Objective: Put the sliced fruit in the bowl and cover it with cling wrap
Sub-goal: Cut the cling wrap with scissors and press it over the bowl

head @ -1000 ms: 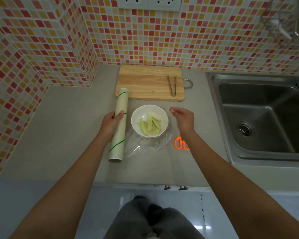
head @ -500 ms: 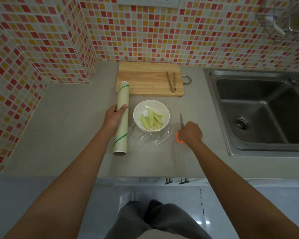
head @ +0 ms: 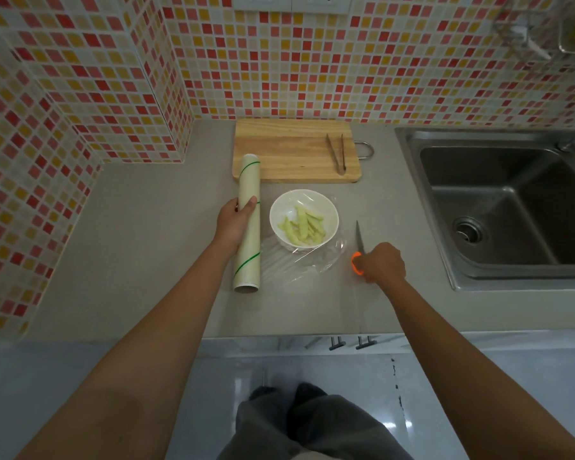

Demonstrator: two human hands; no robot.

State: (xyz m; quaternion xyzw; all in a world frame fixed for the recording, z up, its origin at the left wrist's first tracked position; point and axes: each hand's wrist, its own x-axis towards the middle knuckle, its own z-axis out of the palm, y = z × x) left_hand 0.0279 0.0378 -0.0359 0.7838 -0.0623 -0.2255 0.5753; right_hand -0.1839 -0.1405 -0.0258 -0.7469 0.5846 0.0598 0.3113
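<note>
A white bowl (head: 304, 218) stands on the grey table (head: 140, 260) in the middle of the frame, and the sliced fruit (head: 302, 225), pale green strips, lies inside it, heaped toward the lower right of the bowl. A sheet of clear cling wrap (head: 304, 262) stretches from the roll across the top of the bowl and falls in wrinkles onto the table below and to the right of it.

The cling wrap roll (head: 248, 224) lies on the table just left of the bowl, running up and down the frame, its upper end resting over the lower left corner of the wooden cutting board (head: 292, 149). The left hand (head: 233, 224) grips the roll near its middle, the fingers curled round it with the thumb laid across the top.

The right hand (head: 382, 263) is at the lower right of the bowl, its fingers closed round the orange handle of a pair of scissors (head: 358, 250). The thin metal blades point up the frame, beside the right edge of the wrap; whether they touch the film cannot be told.

Metal tongs (head: 336, 153) lie on the right part of the cutting board, in the upper middle. A steel sink (head: 498, 207) fills the right side of the frame, and red, orange and yellow mosaic tiles cover the wall (head: 279, 61) behind.
</note>
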